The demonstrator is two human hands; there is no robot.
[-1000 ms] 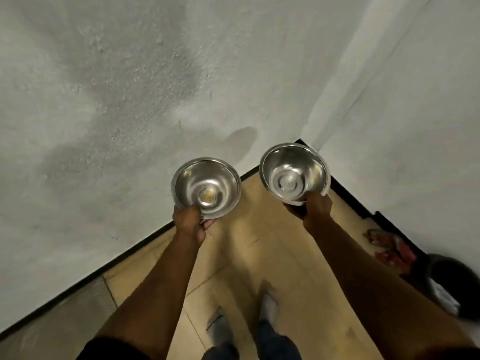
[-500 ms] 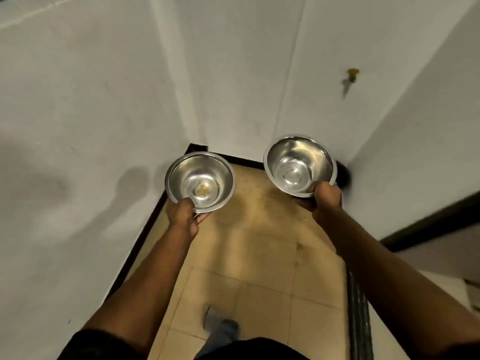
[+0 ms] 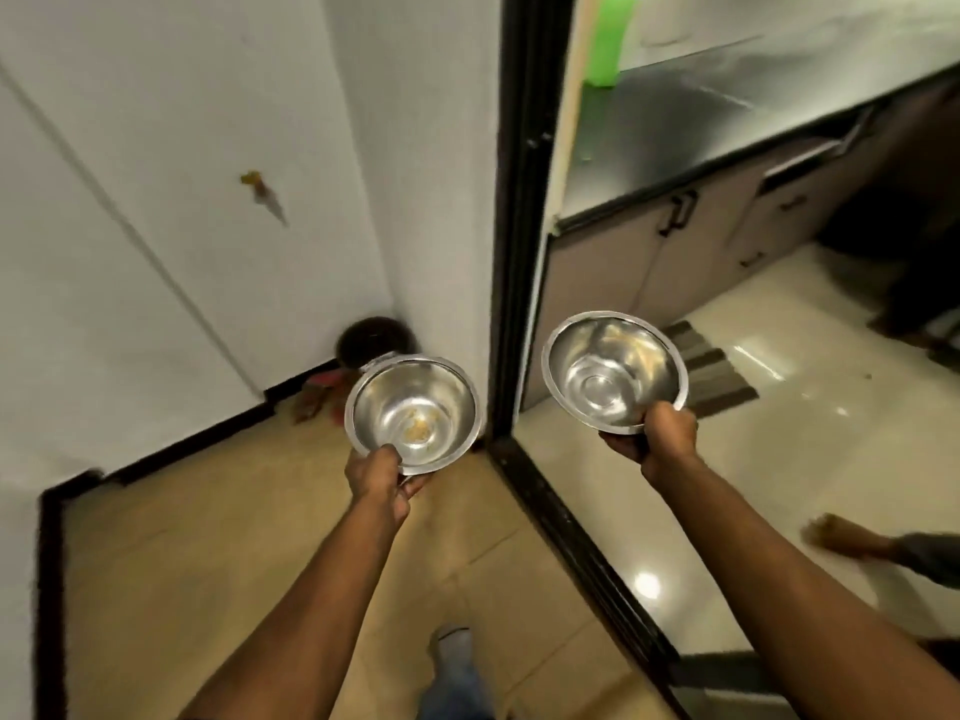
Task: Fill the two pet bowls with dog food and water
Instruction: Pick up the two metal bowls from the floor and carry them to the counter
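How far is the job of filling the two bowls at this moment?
Done: both bowls are picked up. The left hand grips the left bowl, which holds only some crumbs; the right hand grips the right bowl, which looks empty. Left: the dog food and the water, both not yet added.

No readable text, labels, brands or numbers — none on any surface

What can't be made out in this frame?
- Head view: dark round thing in the wall corner, blurred, partly behind the left bowl.
- Right hand grip under the right bowl: fingers hidden by the bowl.
- Green container on the counter: cut off by the top edge.
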